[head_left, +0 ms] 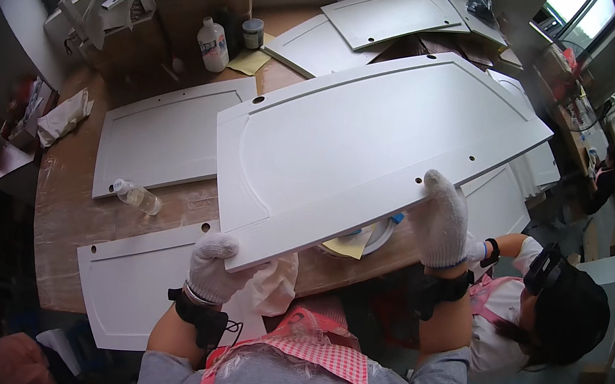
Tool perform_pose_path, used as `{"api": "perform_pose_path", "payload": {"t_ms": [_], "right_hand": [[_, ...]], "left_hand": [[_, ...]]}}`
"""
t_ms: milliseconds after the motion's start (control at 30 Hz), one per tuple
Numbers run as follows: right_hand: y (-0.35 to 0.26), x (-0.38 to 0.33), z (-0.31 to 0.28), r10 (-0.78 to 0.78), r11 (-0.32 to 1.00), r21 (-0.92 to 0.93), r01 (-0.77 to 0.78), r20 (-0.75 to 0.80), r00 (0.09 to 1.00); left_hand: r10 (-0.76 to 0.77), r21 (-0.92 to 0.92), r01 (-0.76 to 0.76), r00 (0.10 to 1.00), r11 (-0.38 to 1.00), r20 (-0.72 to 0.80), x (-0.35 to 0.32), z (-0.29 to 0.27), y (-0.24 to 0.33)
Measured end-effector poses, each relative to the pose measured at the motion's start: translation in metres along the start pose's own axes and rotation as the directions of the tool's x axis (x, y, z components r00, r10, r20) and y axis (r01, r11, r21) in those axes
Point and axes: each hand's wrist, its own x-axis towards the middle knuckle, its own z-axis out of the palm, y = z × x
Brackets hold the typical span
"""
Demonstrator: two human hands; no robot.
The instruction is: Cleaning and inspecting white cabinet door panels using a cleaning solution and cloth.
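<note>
Head view — left hand (213, 267) and right hand (442, 220) each grip closed on white cabinet door (378, 143) edge

A dusty wooden desk (62, 235) filled the left half of the frame. Flat white door panels (165, 135) lay across it, with a clear plastic bottle (137, 196) on its side and a white jug (213, 44) at upper centre.

Smooth matt white-painted door panel (379, 139) (knit cloth gloves (442, 220)) over rough wooden table (71, 204).
</note>
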Motion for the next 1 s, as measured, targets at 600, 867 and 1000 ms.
{"api": "perform_pose_path", "payload": {"t_ms": [600, 867, 1000], "right_hand": [[-0.065, 0.071, -0.164, -0.002, 1.0, -0.014, 0.002, 0.015, 1.0], [-0.036, 0.063, -0.224, 0.06, 0.993, -0.084, -0.082, -0.232, 0.971], [-0.025, 0.076, -0.23, 0.158, 0.987, 0.008, -0.161, -0.24, 0.958]], "left_hand": [[0.148, 0.089, -0.189, 0.927, 0.978, 0.345, 0.339, 0.094, -0.022], [0.136, 0.091, -0.171, 0.941, 0.981, 0.309, 0.521, 0.116, -0.049], [0.057, 0.098, -0.09, 0.952, 0.991, 0.302, 0.592, 0.088, -0.031]]}}
